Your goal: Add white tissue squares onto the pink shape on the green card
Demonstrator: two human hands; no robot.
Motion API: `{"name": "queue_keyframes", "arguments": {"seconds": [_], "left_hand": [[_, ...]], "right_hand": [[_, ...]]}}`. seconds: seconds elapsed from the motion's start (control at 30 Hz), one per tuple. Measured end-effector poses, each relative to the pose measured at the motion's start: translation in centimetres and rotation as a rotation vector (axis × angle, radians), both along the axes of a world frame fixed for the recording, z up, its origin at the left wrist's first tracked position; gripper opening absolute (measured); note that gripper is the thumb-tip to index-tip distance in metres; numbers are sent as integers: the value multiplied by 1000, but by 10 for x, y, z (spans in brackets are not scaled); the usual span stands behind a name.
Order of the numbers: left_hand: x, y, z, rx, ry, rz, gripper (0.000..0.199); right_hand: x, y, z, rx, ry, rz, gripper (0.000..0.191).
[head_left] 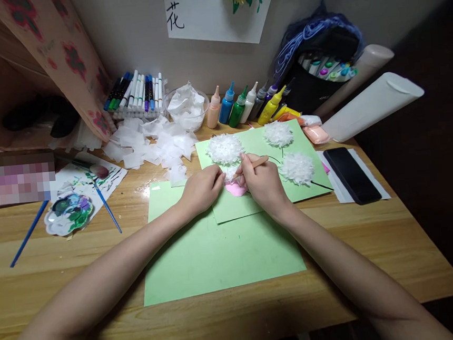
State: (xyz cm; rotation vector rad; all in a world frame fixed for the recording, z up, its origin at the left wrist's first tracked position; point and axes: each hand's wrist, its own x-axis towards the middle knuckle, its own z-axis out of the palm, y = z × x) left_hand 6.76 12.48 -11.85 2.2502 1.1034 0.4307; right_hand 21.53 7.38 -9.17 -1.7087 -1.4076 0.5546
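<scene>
My right hand (265,187) grips a thin light-brown wooden stick (260,161), its lower end down by a small white tuft (230,174) and a pink flat patch (236,188). My left hand (203,188) rests at the left edge of the smaller green sheet (233,210), fingers curled together beside the pink patch; whether they hold anything is hidden. Fluffy white paper flowers (225,149) sit on this sheet, another white flower (278,133) at the top and a third white flower (297,168) at the right, with dark drawn stems. A larger green sheet (222,257) lies underneath.
White paper squares (164,143) lie scattered behind my left hand, near a clear bowl (206,111) of white tissue. Several paint bottles (238,108) stand along the wall. A phone (353,175) lies at right, a flower-shaped palette (68,214) and blue-handled brush (106,204) at left.
</scene>
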Motion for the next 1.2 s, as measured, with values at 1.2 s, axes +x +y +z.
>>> {"name": "queue_keyframes", "arguments": {"seconds": [1.2], "left_hand": [[-3,-4,1,19,19,25,30]], "right_hand": [[36,-29,-14,135,504,22,46]]}}
